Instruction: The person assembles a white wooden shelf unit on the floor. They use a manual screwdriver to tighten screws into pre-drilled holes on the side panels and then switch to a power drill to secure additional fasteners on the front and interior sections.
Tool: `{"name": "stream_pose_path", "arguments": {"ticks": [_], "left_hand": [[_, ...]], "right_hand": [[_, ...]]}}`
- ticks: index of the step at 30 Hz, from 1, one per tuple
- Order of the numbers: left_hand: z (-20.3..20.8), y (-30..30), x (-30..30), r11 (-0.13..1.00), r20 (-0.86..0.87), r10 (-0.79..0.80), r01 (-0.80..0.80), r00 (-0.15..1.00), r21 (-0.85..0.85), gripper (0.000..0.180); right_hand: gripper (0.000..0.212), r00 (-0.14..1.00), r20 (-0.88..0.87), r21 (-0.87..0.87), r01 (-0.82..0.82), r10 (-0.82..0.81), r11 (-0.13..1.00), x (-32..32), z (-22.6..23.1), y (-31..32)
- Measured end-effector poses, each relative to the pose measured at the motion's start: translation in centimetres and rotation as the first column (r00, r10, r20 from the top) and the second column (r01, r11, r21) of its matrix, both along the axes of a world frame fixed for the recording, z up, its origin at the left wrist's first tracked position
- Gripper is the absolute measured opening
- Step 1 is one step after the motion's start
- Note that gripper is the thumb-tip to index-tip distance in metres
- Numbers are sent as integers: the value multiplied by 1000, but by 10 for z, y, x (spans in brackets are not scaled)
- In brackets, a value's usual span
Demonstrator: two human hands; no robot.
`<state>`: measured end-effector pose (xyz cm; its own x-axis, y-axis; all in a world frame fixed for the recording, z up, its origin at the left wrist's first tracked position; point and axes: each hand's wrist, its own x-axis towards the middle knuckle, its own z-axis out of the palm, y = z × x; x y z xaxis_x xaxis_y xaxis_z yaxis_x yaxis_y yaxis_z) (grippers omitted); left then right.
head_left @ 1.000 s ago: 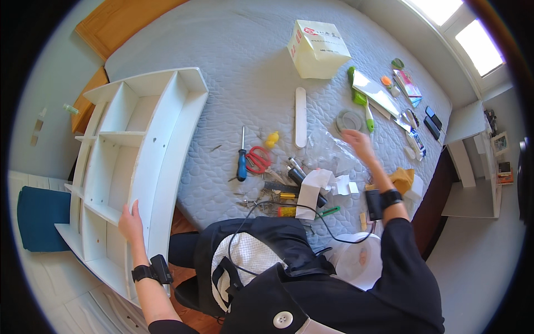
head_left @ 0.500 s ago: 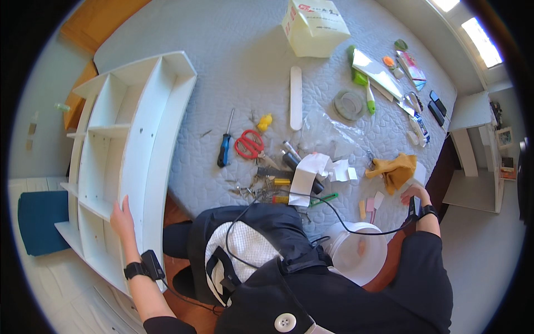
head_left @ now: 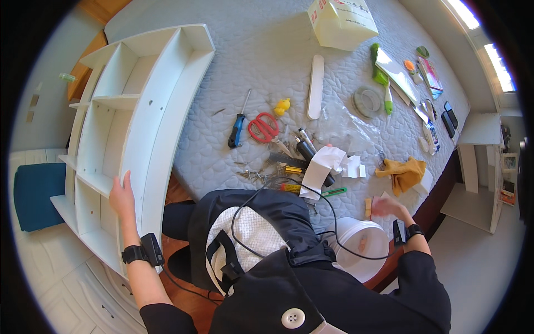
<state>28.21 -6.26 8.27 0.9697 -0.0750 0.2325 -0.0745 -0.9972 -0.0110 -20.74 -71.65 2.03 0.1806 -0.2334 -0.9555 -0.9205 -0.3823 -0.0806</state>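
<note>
My left hand (head_left: 122, 197) grips the long edge of a white shelf unit (head_left: 147, 119), which leans at a slant along the left side of the bed. Its thumb and fingers lie on either side of the board. Over small scraper-like pieces at the bed's near edge is my right hand (head_left: 387, 207), smeared by motion. Just left of its fingers a small tan strip (head_left: 367, 208) shows, while the pink pieces are mostly covered. I cannot make out whether the fingers hold anything. Below this hand stands a white bucket (head_left: 374, 236).
On the grey quilted bed (head_left: 239, 61) lie a blue-black screwdriver (head_left: 236, 132), red-handled scissors (head_left: 263, 129), a white board strip (head_left: 316, 86), a roll of tape (head_left: 367, 101), a plastic bag (head_left: 347, 131) and a mustard cloth (head_left: 405, 173). A black cable (head_left: 334, 214) loops across my lap.
My right hand has moved left and inward, from beside the bed's edge to over the pink and tan pieces. My left hand stays on the shelf unit. The whole view has shifted slightly.
</note>
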Motion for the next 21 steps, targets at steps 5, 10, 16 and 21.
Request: {"name": "stream_pose_path", "arguments": {"ticks": [5,10,16,21], "left_hand": [[2,-5,-3,1000,38,-16,17,999,-6,45],[6,-10,-7,999,74,-27,25,997,25,43],[8,-14,-11,999,108,-48,46,993,24,41],[9,-17,-12,998,133,-52,48,990,31,41]], "right_hand": [[17,526,836,-260,127,157,957,161,11,50],[37,491,557,-702,-154,670,696,246,-12,133],[45,630,318,-729,-316,709,608,240,-12,149],[43,468,626,536,323,-624,780,274,26,142]]}}
